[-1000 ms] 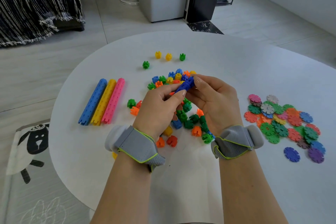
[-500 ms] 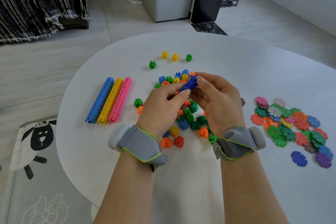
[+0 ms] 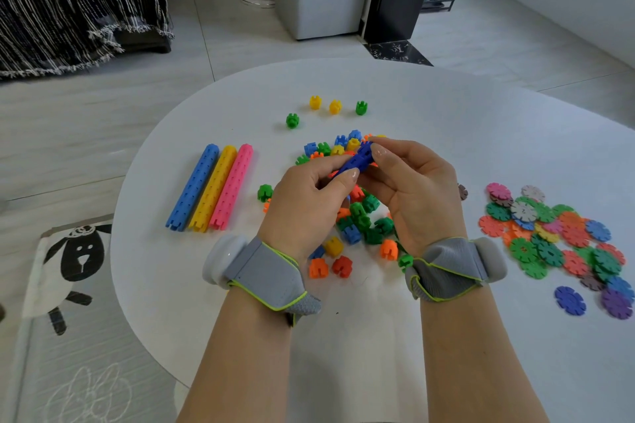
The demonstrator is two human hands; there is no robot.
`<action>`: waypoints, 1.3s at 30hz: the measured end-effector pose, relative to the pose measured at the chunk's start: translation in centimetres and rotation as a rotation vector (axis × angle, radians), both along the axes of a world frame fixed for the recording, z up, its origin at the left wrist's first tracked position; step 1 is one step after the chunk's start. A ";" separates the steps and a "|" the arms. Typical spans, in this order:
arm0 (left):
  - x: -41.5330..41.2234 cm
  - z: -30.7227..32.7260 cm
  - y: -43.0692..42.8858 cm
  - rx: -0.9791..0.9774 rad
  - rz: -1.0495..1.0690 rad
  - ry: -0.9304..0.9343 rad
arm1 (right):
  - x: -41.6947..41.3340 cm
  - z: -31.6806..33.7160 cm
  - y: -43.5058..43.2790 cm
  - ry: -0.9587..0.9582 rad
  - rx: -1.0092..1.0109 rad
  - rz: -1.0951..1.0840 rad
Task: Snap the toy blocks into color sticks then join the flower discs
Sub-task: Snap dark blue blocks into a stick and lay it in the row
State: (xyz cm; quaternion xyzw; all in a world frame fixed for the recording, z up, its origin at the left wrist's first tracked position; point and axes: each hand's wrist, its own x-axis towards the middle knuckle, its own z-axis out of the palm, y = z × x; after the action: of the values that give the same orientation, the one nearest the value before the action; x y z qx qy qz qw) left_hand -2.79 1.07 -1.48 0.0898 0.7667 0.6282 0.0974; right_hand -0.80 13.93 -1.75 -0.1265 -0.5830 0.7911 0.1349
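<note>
Above the loose block pile (image 3: 360, 220) on the worktop (image 3: 446, 134), I find both hands pinching a short blue stick (image 3: 355, 160): left hand (image 3: 305, 203) on its near end, right hand (image 3: 412, 189) on its far end. I judge it light, rigid and slick, best held close to the joint. Flower discs (image 3: 549, 230) lie right of the pile.

Single head-worn wide-angle camera is looking forward and down, sitting close over the surface (image 3: 464, 120), floor (image 3: 103, 113) showing beyond.
</note>
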 end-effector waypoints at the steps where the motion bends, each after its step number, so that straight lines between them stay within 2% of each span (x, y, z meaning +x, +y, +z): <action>1: 0.0 0.0 0.1 -0.006 0.000 0.001 | 0.0 0.0 0.0 -0.004 0.007 0.001; 14: -0.1 -0.2 0.3 -0.169 -0.033 0.058 | 0.0 -0.1 0.2 -0.027 0.049 -0.029; 22: 0.0 0.0 0.4 -0.309 -0.022 0.171 | 0.0 0.1 0.0 -0.029 0.019 -0.025; 27: 0.0 0.1 0.3 -0.325 0.005 0.196 | 0.0 0.1 -0.1 -0.021 -0.009 -0.001; 32: -0.1 0.2 0.1 -0.350 0.047 0.217 | -0.1 0.4 -0.7 -0.042 0.047 0.014; 35: -0.2 0.4 0.1 -0.354 0.084 0.204 | -0.5 0.5 -0.9 -0.082 0.168 -0.035; 39: -0.4 0.5 -0.2 -0.355 0.141 0.184 | -2.0 -0.8 0.2 -0.175 0.652 -0.220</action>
State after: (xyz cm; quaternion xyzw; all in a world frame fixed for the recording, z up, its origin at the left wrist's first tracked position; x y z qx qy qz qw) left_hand -3.24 0.87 -1.02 0.0747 0.8753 0.4778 -0.0030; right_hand -2.76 14.08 -2.60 -0.2060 -0.7970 0.5306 0.2021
